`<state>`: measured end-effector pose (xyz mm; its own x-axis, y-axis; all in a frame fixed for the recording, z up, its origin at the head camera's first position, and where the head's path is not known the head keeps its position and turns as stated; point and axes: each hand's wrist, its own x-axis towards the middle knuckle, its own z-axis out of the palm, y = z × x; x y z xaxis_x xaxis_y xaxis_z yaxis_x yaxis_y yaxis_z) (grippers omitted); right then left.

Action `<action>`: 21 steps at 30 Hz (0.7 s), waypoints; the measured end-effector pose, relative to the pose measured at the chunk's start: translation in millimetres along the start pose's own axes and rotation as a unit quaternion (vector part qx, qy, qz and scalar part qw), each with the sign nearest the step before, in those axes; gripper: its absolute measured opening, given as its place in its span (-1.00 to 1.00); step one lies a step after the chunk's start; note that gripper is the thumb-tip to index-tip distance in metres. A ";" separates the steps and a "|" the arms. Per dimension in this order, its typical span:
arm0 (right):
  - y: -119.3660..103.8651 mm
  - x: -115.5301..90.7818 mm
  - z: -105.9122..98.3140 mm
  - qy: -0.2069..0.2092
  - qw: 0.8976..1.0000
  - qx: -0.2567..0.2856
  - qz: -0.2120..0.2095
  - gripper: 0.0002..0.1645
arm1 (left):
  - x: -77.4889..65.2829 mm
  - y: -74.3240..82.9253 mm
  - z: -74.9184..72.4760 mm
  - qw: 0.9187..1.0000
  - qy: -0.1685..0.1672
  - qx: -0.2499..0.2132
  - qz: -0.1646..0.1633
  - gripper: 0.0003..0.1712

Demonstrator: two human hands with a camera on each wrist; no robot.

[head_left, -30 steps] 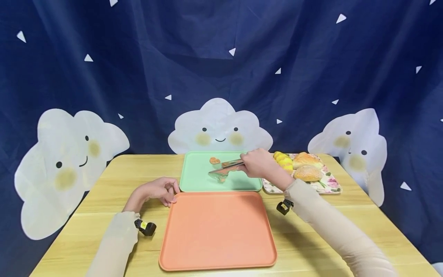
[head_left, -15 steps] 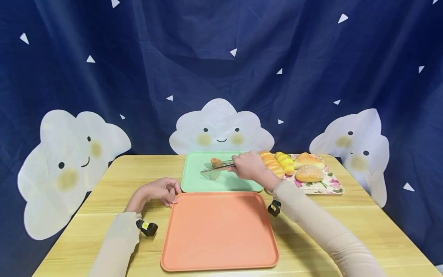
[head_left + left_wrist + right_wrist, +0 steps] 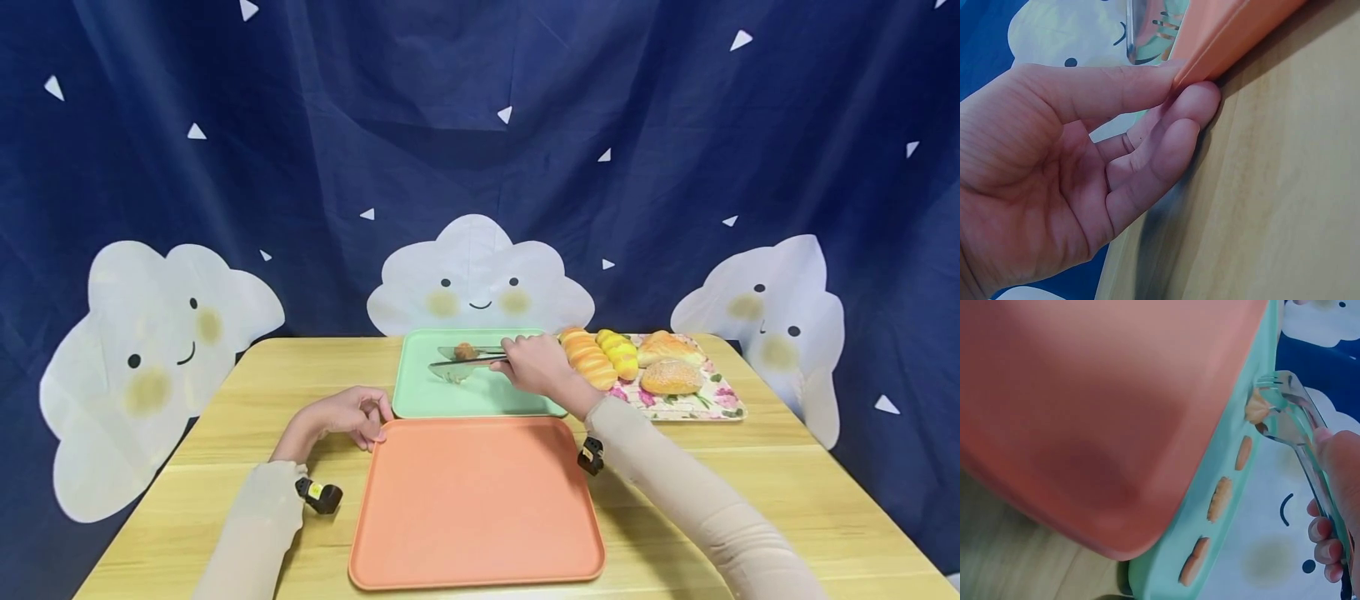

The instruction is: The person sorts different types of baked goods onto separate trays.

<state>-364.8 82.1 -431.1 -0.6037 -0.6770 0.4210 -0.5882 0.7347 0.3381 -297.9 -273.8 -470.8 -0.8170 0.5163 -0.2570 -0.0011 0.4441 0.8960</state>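
Observation:
In the head view my left hand (image 3: 348, 417) pinches the far left corner of the orange tray (image 3: 480, 500) between thumb and fingers. Behind it lies the green tray (image 3: 408, 400), over which my right hand (image 3: 536, 364) grips metal serving tongs (image 3: 480, 361). Between the spread ends of the tongs sits a small brown bread-like piece (image 3: 465, 351); whether they touch it I cannot tell. In the right wrist view that piece (image 3: 1257, 407) is near the fork-shaped tip, with several brown pieces (image 3: 1219, 499) in a row along the green tray.
At the back right a floral tray (image 3: 723, 407) bears an orange striped loaf (image 3: 588, 358), a yellow striped loaf (image 3: 617, 354), a golden bread (image 3: 669, 347) and a seeded bun (image 3: 671, 377). A wooden table (image 3: 225, 467) carries all the trays; a dark blue curtain (image 3: 480, 150) hangs behind.
My right hand and the tongs have moved left over the green tray, bringing the tong ends around the brown piece. The left hand stays at the orange tray's corner.

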 end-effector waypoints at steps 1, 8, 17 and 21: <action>0.0 0.0 1.3 0.005 1.000 0.000 0.000 -0.45 | 0.0 -0.6 0.1 1.000 0.000 -0.003 0.001 -0.68; -0.6 1.0 4.9 0.014 1.000 0.003 0.006 -0.45 | -0.2 -0.7 0.8 1.000 0.001 0.002 0.002 -0.69; -1.9 3.3 4.8 -0.009 1.000 0.005 0.013 -0.45 | -0.4 0.0 1.2 1.000 0.003 0.001 0.001 -0.68; -1.5 3.1 4.4 -0.009 1.000 0.005 0.012 -0.44 | -0.6 0.2 0.9 1.000 0.003 0.001 0.003 -0.68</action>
<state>-368.2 78.7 -434.1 -0.6270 -0.6599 0.4140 -0.5790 0.7503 0.3190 -296.9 -273.4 -470.8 -0.8203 0.5146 -0.2496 0.0046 0.4424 0.8968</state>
